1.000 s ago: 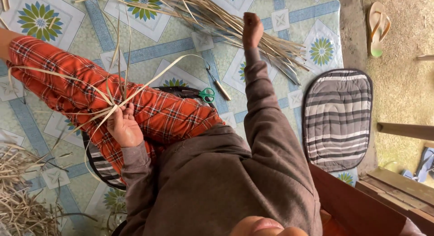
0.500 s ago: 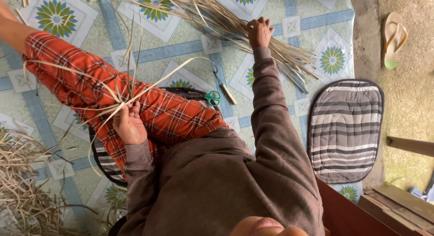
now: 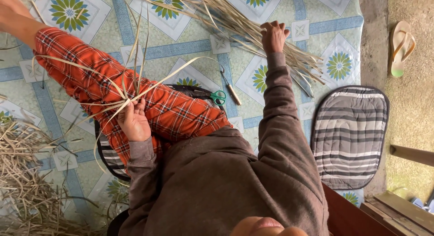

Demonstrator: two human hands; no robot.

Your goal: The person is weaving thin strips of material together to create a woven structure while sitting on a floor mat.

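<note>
Left of centre, the left hand [image 3: 134,121] pinches a crossing of pale leaf strips [image 3: 118,97] over the red plaid leg [image 3: 149,102], fingers clenched on them. These strips look light, thin, springy and easily creased, best gripped where they cross. Toward the upper middle, the right hand [image 3: 273,36] curls over the loose strip pile [image 3: 239,23], grasping some.

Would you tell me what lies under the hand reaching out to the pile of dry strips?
The right hand rests on a loose bundle of pale dry strips, which lies on the patterned floor mat. Whatever strips lie under the palm are hidden.
</note>
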